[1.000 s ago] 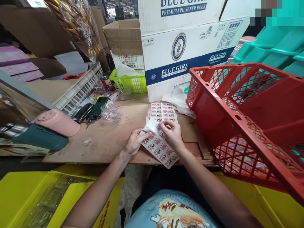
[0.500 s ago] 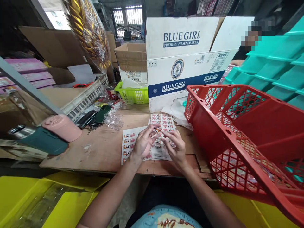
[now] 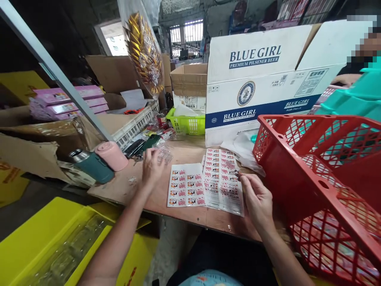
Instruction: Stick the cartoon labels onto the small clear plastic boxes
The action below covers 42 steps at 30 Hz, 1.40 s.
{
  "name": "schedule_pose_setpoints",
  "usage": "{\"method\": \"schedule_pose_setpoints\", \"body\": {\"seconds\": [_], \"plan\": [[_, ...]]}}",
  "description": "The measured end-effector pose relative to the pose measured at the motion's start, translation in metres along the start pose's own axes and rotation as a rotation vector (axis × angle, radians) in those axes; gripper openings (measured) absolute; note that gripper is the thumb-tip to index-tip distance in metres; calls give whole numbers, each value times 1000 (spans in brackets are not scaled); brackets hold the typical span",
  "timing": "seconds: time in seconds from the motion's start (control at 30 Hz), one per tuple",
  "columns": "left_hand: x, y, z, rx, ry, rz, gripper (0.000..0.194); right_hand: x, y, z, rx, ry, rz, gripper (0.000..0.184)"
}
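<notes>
My right hand (image 3: 257,196) pinches a small sticker (image 3: 237,173) between thumb and fingertips, above the right edge of a printed sticker sheet (image 3: 214,174). Another sheet (image 3: 186,186), with cartoon stickers in rows and a blank strip at its top, lies flat to the left of it. Over the left part of the table is my left hand (image 3: 152,169), fingers loosely curled and apart. It is beside some clear plastic cases (image 3: 166,154); whether it touches them I cannot tell.
A red crate (image 3: 270,135) stands at the right edge. A white beer carton (image 3: 220,137) and a green basket (image 3: 196,124) are at the back. A teal flask (image 3: 99,169) and pink cup (image 3: 111,157) stand left. Yellow boxes (image 3: 59,222) are below.
The left sheet was in my hands and now lies on the table. My hands have parted, the left towards the clear cases, the right rightwards with a sticker. The view has turned left.
</notes>
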<state>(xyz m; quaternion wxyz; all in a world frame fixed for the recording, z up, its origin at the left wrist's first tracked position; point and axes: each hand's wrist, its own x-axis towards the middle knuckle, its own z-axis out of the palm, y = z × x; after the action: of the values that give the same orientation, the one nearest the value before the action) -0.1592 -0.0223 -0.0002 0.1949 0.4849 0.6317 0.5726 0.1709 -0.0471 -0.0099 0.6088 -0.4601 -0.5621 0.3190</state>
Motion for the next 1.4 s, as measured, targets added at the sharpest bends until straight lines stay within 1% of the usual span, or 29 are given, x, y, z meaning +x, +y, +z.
{"method": "schedule_pose_setpoints", "body": {"seconds": [0.03, 0.07, 0.1, 0.13, 0.2, 0.27, 0.33, 0.4, 0.43, 0.5, 0.53, 0.57, 0.6, 0.67, 0.7, 0.73, 0.8, 0.87, 0.93, 1.0, 1.03, 1.07, 1.17, 1.2, 1.23, 1.3, 1.4], "plan": [[15, -8, -10, 15, 22, -92, 23, -5, 1, 5, 17, -44, 9, 20], [29, -15, -16, 19, 30, -158, 19, -11, 3, 12, 42, -93, 21, 20], [39, -20, -17, -4, 25, -220, 23, -17, 5, 21, 67, -145, 37, 22], [48, -24, -16, -40, 19, -266, 27, -22, 6, 31, 94, -202, 56, 23], [58, -27, -8, -144, 14, -331, 29, -30, 6, 47, 143, -309, 90, 25], [58, -24, 2, -281, 16, -375, 25, -31, 2, 51, 193, -370, 129, 26], [46, -18, 10, -418, 0, -396, 17, -28, -6, 45, 248, -386, 183, 26], [23, -9, 17, -528, -44, -412, 11, -25, -16, 33, 319, -402, 243, 27], [8, -4, 21, -581, -82, -424, 12, -25, -21, 27, 362, -430, 273, 28], [-26, 6, 32, -708, -184, -465, 20, -29, -30, 21, 454, -536, 332, 30], [-43, 11, 39, -775, -234, -495, 24, -32, -34, 20, 490, -593, 358, 32], [-58, 15, 46, -836, -280, -529, 27, -34, -36, 21, 504, -623, 369, 32], [-70, 18, 54, -886, -315, -563, 28, -36, -36, 24, 489, -608, 356, 33], [-88, 21, 67, -935, -347, -613, 28, -34, -30, 31, 373, -479, 235, 35], [-92, 21, 72, -944, -358, -629, 27, -30, -23, 36, 295, -418, 154, 39], [-95, 20, 75, -949, -373, -637, 26, -25, -15, 40, 225, -389, 82, 43], [-96, 19, 78, -952, -415, -643, 25, -10, 1, 46, 136, -421, 4, 51], [-96, 19, 76, -946, -460, -632, 25, 4, 11, 48, 103, -454, 5, 51], [-98, 23, 71, -939, -472, -597, 25, 10, 8, 45, 81, -395, 5, 50], [-103, 30, 68, -928, -457, -552, 28, 5, -6, 37, 106, -347, 19, 46], [-107, 34, 66, -926, -450, -531, 29, -1, -15, 31, 154, -365, 49, 42], [-111, 39, 66, -926, -445, -516, 29, -9, -24, 25, 225, -417, 103, 39], [-122, 50, 66, -936, -430, -496, 29, -39, -43, 7, 470, -641, 361, 36], [-125, 53, 66, -940, -419, -495, 28, -48, -45, 3, 527, -686, 440, 37], [-128, 55, 67, -941, -408, -497, 28, -57, -45, -1, 570, -706, 501, 38], [-133, 59, 68, -932, -397, -499, 30, -69, -42, -6, 629, -704, 573, 39], [-139, 62, 70, -895, -401, -498, 32, -77, -38, -10, 673, -676, 603, 41]]}}
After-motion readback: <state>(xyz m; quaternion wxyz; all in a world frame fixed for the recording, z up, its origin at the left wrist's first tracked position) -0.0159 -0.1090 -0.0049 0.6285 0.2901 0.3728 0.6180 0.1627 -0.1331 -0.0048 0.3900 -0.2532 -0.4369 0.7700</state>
